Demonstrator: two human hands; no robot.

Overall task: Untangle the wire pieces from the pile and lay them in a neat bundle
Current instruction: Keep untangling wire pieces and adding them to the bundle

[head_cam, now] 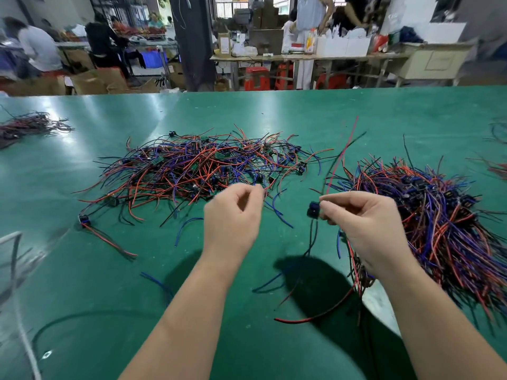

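one small dark bunch of wires (pixel 30 126) lies far out at ten o'clock on the green table (pixel 274 111), well apart from everything else. a stray piece (pixel 83 219) with a dark plug and red and black leads sits near the tangled pile's eight o'clock edge. the tangled pile (pixel 197 165) itself spreads across the middle of the table, a loose mat of red, blue and black wires with small green boards and black plugs caught in it. a single blue wire (pixel 186 229) curls on the table at its six o'clock side.

the left hand (pixel 233 218) hangs at the pile's five o'clock edge, fingers curled in and thumb tip meeting the forefinger; whether a wire end is caught between them cannot be told. at three o'clock from it, the right hand (pixel 365 223) pinches the black connector (pixel 313 209) of a wire piece (pixel 312 237) between thumb and fingertips, lifted off the table, its leads dangling toward six o'clock. more leads trail under the palm.

the bundle (pixel 444 223) lies at three o'clock, just beside the right hand, its wires mostly running one way, from eleven o'clock to five o'clock.
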